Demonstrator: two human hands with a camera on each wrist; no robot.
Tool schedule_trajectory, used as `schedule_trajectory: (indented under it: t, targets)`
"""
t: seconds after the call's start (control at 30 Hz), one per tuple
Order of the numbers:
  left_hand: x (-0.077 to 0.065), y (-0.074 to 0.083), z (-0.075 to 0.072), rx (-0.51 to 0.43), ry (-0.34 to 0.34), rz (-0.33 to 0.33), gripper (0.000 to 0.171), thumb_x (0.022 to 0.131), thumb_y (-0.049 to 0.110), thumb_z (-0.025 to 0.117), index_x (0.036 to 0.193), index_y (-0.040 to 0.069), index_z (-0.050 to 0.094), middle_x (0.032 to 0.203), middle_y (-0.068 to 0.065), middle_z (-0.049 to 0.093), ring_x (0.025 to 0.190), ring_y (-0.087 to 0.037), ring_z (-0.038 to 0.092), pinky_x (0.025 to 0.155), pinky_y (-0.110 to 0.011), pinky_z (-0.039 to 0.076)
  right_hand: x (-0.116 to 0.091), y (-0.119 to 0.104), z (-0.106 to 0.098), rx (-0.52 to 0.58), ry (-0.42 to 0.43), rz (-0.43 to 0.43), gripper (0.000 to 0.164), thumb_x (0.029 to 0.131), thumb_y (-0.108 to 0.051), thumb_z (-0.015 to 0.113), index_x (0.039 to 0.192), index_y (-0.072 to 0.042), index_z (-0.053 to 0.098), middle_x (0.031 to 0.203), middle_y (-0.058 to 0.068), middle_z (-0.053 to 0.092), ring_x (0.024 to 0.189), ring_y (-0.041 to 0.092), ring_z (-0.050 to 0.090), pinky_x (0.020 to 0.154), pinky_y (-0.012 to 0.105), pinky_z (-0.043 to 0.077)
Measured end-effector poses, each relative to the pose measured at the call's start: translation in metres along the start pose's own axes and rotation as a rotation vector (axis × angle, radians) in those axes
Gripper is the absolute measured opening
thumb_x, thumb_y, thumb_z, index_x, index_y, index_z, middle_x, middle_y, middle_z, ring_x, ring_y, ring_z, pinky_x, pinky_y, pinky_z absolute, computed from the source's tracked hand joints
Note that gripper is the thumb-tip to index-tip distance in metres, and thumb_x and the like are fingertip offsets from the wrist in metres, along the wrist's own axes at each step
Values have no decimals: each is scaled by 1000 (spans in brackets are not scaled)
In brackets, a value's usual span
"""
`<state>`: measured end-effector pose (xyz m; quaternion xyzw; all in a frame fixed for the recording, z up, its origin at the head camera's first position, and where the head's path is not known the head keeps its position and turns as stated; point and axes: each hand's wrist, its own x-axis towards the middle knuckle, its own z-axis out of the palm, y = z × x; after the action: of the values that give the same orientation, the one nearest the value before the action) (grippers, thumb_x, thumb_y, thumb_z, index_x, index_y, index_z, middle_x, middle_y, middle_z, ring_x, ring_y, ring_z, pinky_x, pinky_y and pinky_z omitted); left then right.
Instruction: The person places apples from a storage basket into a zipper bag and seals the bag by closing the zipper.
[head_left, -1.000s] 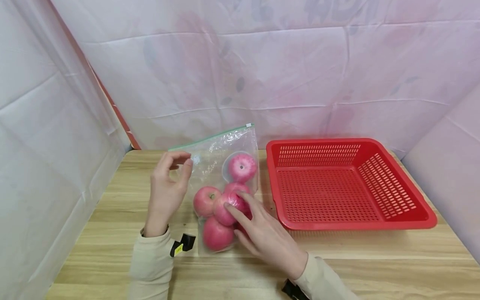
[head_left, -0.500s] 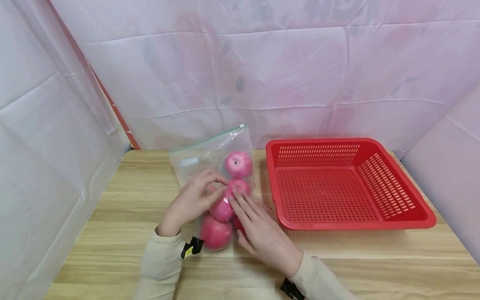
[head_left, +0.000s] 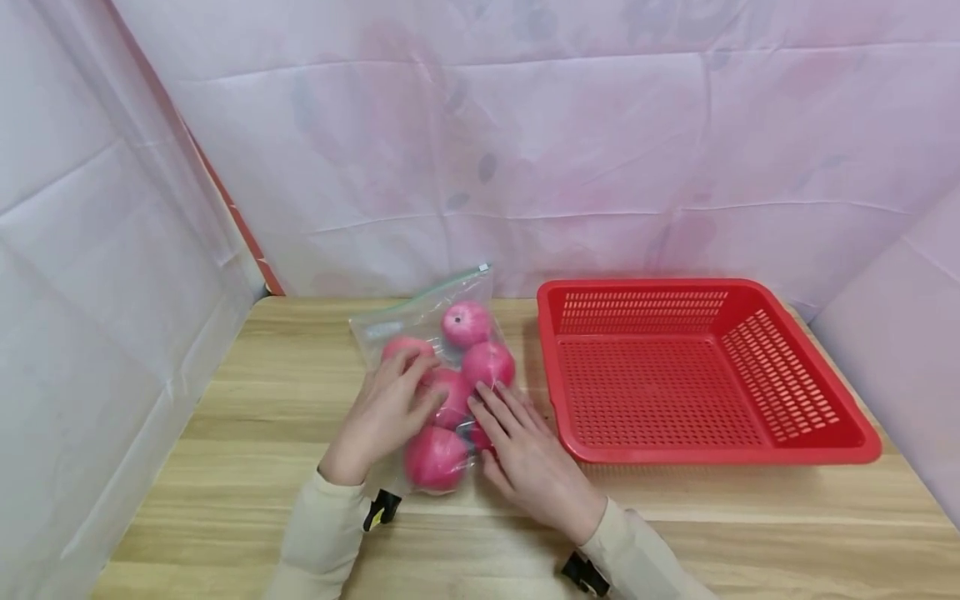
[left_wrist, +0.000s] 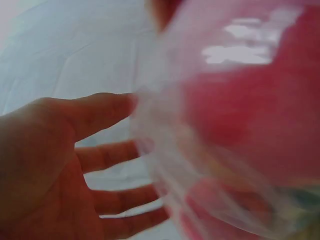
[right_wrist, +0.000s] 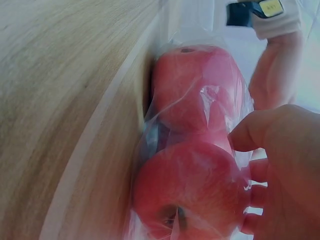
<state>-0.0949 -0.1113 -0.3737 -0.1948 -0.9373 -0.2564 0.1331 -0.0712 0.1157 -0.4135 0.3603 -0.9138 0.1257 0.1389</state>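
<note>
A clear zip bag (head_left: 429,312) with a green-edged top and a white slider lies on the table, holding several pinkish-red apples (head_left: 437,458). My left hand (head_left: 384,417) reaches over its left side, fingers slightly bent and spread, touching the bag at the middle apples. In the left wrist view, those fingers (left_wrist: 120,200) extend to the blurred plastic. Straight fingers of my right hand (head_left: 536,471) rest on the bag's right side. The right wrist view shows their tips against the plastic beside one apple (right_wrist: 192,187), whose stem hollow faces the camera; another apple (right_wrist: 195,87) lies beyond it.
A red plastic basket (head_left: 712,452) with slotted walls stands right of the bag, close to my right hand. Pale cloth (head_left: 585,150) hangs behind the wooden table (head_left: 247,433) and along both sides. Each wrist wears a black camera mount (head_left: 382,508).
My left hand has come from beside the bag onto the apples. The apples have shifted apart and lie flatter, with one now showing at the upper left. My right hand stays on the bag's right side.
</note>
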Motion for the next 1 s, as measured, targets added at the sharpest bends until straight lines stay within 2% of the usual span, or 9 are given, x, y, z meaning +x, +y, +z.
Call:
schedule_trajectory:
  t: [0.13,0.23,0.3,0.47,0.63,0.8,1.0]
  targets:
    - [-12,2,8,55,-82,-122,59,98,31,69,147,5,49,152,-32,39,144,-49,35,111,-74,33,-1,0,0,-1,5,14,60,97,-25,64,151,-6,47,159,13,42,146,39,40,115,57,41]
    - [-19,4,16,52,-155,-203,73,99,45,63,156,7,37,161,-34,23,152,-52,16,113,-78,24,-2,0,0,0,-2,33,59,97,-25,64,151,-8,47,159,12,43,147,39,39,113,57,43]
    - [-23,4,22,37,-190,-230,79,99,53,60,159,9,32,165,-32,16,154,-52,8,113,-79,20,-3,0,0,3,-7,48,58,98,-26,64,150,-8,48,159,12,43,147,39,39,112,58,44]
    - [-22,-4,31,9,-223,-218,82,98,59,56,160,13,30,169,-25,5,156,-45,-1,116,-76,17,-6,-1,-1,13,-29,75,54,101,-29,62,149,-7,49,158,13,44,147,39,38,112,58,44]
    - [-15,-16,33,-12,-270,-195,84,96,64,55,162,19,28,171,-15,-3,158,-36,-7,119,-74,11,-9,-1,-1,17,-34,85,56,101,-30,61,150,-6,48,157,15,44,147,39,39,116,54,40]
    - [-9,-28,30,-22,-294,-141,85,94,67,55,162,25,27,172,-9,-2,158,-33,-6,120,-74,7,-15,-3,1,0,-20,85,58,101,-34,62,151,-9,46,157,15,44,145,38,41,112,55,45]
    - [-2,-42,25,-9,-307,-66,80,94,66,58,160,30,32,172,-7,5,159,-29,4,120,-74,8,-18,-7,5,-29,-8,85,58,102,-35,61,153,-14,43,156,14,45,143,37,44,101,58,53]
